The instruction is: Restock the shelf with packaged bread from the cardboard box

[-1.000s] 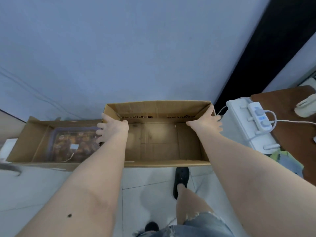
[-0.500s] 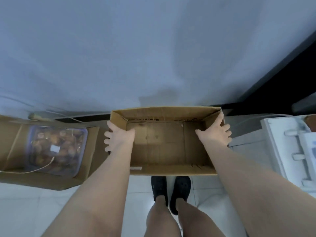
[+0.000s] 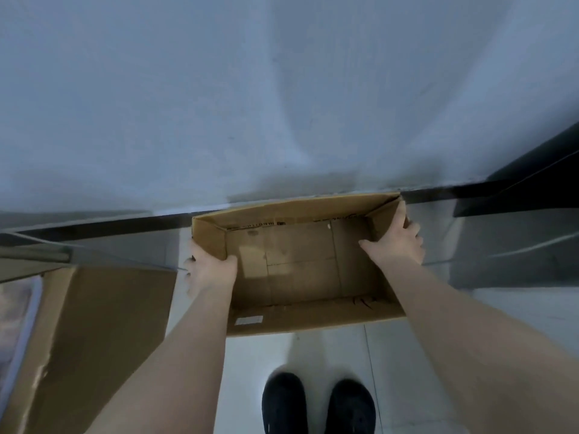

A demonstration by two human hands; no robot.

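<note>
Head view, nearest first: two black shoes (image 3: 318,402) stand on pale floor tiles (image 3: 438,333) at 6 o'clock. Above them, at centre, the cardboard box (image 3: 291,270) is held by its short end walls; the left hand (image 3: 211,267) at 9 o'clock and the right hand (image 3: 396,242) at 3 o'clock each curl over a rim, thumbs inside. It shows no bread, so it is probably light; thin, flexible walls suggest gripping near the corners. Another carton (image 3: 94,333) sits at 8 o'clock, its contents blurred. Farthest, at 12 o'clock, a grey wall (image 3: 282,89).
</note>
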